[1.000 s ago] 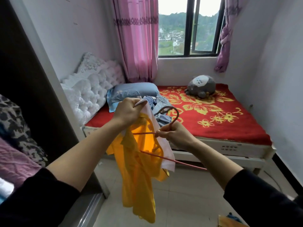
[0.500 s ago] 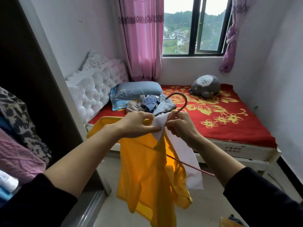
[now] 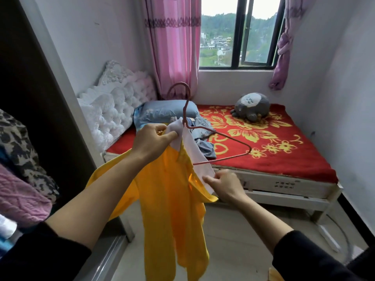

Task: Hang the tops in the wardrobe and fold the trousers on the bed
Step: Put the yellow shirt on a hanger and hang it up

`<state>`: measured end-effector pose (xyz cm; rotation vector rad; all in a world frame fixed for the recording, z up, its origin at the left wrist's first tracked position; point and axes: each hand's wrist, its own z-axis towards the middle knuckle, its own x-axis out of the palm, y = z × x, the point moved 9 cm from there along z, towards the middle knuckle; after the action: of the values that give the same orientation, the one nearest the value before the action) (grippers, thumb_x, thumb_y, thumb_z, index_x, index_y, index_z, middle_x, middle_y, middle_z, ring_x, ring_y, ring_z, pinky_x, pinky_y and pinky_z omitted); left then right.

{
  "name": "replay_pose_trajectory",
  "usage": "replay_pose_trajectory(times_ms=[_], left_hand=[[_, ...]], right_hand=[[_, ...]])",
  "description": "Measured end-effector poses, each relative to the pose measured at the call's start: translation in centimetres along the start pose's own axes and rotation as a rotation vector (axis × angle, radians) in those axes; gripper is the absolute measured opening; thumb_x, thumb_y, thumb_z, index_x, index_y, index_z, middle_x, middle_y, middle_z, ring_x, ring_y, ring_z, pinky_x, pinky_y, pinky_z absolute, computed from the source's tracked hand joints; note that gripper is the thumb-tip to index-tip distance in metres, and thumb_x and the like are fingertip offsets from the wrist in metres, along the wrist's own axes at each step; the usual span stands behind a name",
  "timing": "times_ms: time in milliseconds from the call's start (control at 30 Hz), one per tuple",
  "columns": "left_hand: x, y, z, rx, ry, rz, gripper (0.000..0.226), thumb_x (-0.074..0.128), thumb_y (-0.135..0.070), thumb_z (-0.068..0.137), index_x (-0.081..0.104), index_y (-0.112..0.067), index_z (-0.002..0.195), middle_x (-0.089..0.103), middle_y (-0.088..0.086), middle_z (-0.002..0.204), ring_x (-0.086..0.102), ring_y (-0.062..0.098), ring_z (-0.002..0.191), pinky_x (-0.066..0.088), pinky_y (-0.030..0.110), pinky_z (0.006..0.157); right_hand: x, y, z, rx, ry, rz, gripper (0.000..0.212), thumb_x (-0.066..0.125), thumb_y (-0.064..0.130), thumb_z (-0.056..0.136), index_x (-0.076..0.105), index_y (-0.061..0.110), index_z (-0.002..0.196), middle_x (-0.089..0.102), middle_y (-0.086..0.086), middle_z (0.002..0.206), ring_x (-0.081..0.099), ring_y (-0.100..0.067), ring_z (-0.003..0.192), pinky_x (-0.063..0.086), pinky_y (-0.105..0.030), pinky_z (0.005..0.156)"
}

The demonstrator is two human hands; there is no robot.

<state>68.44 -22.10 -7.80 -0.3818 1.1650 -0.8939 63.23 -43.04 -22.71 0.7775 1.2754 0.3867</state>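
A yellow top (image 3: 170, 209) with a white collar (image 3: 194, 153) hangs in front of me, partly threaded onto a pink wire hanger (image 3: 223, 138) whose hook stands upright. My left hand (image 3: 152, 140) pinches the white collar at the hanger's neck. Lower down, my right hand (image 3: 225, 185) pinches the collar's lower end beside the yellow fabric. The hanger's right shoulder sticks out bare over the bed. A heap of blue and grey clothes (image 3: 203, 138) lies on the red bed (image 3: 274, 151) behind the top. The wardrobe (image 3: 30, 118) opens on my left.
Leopard-print and pink knit clothes (image 3: 18, 171) fill the wardrobe at the left edge. A blue pillow (image 3: 164, 112) and a grey plush toy (image 3: 251, 106) sit on the bed. A white tufted headboard (image 3: 109, 110), pink curtains and a window are behind. Tiled floor (image 3: 243, 240) lies below.
My right hand let go of the hanger's neck and dropped to the collar's lower end. My left hand now holds the collar by the neck, and the hanger has risen with its hook upright.
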Motion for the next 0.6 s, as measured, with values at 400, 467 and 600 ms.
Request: replay_pose_trajectory(times_ms=[400, 467, 600], left_hand=[[-3.0, -0.5, -1.1, -0.022, -0.043, -0.197, 0.048, 0.055, -0.041, 0.071, 0.063, 0.006, 0.075, 0.054, 0.030, 0.074, 0.046, 0.020, 0.065, 0.036, 0.035, 0.061], [-3.3, -0.1, -1.2, -0.038, -0.051, -0.252, 0.047, 0.054, -0.038, 0.070, 0.064, 0.007, 0.075, 0.053, 0.028, 0.071, 0.046, 0.020, 0.068, 0.037, 0.035, 0.063], [-4.0, 0.3, -1.3, -0.046, -0.075, -0.309, 0.044, 0.054, -0.037, 0.070, 0.066, 0.006, 0.075, 0.054, 0.026, 0.071, 0.048, 0.021, 0.071, 0.038, 0.035, 0.066]], right_hand=[[7.7, -2.2, 0.4, 0.574, 0.281, 0.568, 0.077, 0.081, 0.035, 0.074, 0.043, 0.001, 0.131, 0.059, -0.018, 0.120, 0.060, -0.032, 0.103, 0.048, -0.032, 0.059], [8.0, -3.4, 0.2, 0.593, 0.295, 0.487, 0.080, 0.082, 0.035, 0.072, 0.043, 0.001, 0.133, 0.057, -0.017, 0.126, 0.059, -0.032, 0.108, 0.050, -0.035, 0.068], [9.0, -4.3, -0.2, 0.537, 0.358, 0.470, 0.044, 0.078, 0.027, 0.079, 0.062, 0.010, 0.117, 0.063, -0.006, 0.110, 0.060, -0.018, 0.088, 0.048, -0.028, 0.072]])
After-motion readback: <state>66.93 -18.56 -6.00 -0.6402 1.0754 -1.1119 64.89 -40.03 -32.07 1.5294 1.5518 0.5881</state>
